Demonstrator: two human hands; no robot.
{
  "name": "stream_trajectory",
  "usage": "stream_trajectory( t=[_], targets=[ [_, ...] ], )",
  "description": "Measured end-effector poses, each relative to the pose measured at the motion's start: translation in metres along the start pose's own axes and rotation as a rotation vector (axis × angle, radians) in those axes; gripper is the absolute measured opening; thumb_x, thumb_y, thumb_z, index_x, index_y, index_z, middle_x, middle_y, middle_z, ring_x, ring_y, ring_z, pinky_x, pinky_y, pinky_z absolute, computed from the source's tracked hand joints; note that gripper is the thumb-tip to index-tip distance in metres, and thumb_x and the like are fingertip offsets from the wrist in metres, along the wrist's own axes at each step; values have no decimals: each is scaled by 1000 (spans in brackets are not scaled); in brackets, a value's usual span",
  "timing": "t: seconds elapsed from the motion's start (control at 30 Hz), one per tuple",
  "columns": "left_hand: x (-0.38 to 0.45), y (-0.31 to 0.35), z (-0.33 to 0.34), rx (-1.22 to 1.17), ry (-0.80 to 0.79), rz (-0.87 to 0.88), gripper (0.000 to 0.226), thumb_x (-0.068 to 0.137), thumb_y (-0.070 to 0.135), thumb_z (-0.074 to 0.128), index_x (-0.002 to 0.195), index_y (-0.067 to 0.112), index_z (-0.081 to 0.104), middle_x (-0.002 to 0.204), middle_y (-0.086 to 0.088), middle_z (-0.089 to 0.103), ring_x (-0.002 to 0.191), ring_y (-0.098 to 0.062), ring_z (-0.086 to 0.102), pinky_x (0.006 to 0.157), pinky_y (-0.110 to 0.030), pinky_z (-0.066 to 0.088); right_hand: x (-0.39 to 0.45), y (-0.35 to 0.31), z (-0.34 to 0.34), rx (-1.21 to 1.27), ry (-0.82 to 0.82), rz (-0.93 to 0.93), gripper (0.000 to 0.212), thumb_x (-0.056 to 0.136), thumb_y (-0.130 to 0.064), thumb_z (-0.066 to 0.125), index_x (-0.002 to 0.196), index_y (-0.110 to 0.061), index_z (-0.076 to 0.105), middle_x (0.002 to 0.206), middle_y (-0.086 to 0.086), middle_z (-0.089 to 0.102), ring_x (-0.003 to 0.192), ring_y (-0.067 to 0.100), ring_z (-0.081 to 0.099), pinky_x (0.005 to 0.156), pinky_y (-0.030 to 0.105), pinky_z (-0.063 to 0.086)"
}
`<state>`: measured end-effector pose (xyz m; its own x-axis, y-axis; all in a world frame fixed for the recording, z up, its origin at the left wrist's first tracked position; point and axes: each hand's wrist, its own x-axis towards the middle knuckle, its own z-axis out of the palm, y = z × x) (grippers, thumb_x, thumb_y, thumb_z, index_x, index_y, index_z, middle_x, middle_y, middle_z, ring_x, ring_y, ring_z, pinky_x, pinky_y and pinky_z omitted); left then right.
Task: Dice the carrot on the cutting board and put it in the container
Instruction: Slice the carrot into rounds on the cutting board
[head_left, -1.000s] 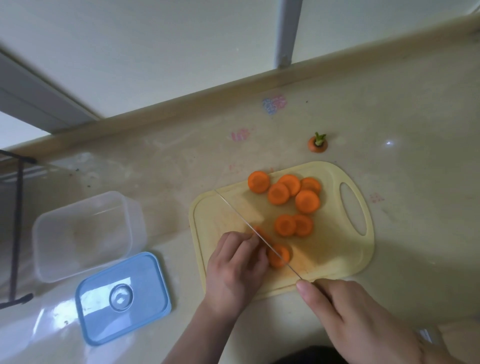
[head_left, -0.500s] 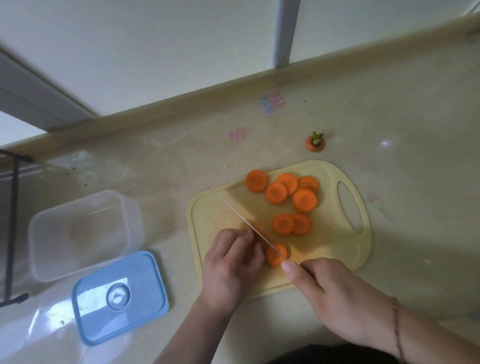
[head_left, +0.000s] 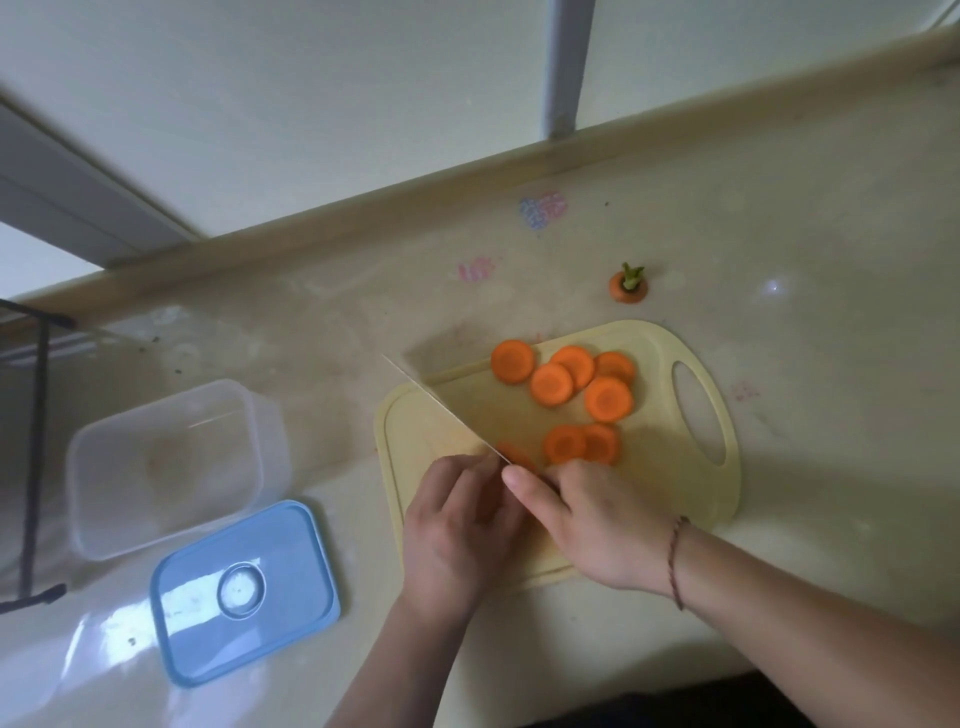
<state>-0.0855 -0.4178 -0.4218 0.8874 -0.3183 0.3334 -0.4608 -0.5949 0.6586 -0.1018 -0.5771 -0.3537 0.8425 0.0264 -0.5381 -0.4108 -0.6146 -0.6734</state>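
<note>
The hands (head_left: 524, 519) hide the knife handle and most of one carrot slice (head_left: 511, 457).

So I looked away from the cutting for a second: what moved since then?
The right hand pushed the knife forward across the board, its tip now past the far edge. The left hand still steadies the carrot piece; slices, container and lid stayed put.
</note>
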Motion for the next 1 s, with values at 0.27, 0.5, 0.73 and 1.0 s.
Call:
stream_trajectory(
  t=[0.27,0.5,0.73,1.0],
  targets=[
    [4,1,-1,114,-142,-31,36,87,24,61,119,7,62,99,-6,68,89,-26,63,81,-36,51,-28,-1,-36,421,-86,59,52,93,-57,36,64,-13,38,43,-7,29,34,6,26,34,20,22],
    [-1,-10,-17,101,-53,-186,28,94,22,58,121,19,52,101,-4,67,91,-19,59,83,-22,44,-96,53,-58,318,-222,226,83,67,-88,49,73,-4,44,55,11,44,44,19,39,43,27,37],
    [-7,-20,-26,115,-12,-299,22,99,25,55,120,23,54,101,18,51,90,-23,60,79,-21,39,-110,87,-55,111,-349,365,58,67,-85,34,73,-35,61,64,-7,62,60,4,56,66,22,46],
    [-10,-10,-23,108,-77,-217,31,93,35,53,122,23,52,99,16,54,86,-17,58,76,-24,44,-71,66,-79,187,-351,380,60,80,-76,38,71,-17,42,53,-3,30,46,16,21,44,25,18]
  ],
)
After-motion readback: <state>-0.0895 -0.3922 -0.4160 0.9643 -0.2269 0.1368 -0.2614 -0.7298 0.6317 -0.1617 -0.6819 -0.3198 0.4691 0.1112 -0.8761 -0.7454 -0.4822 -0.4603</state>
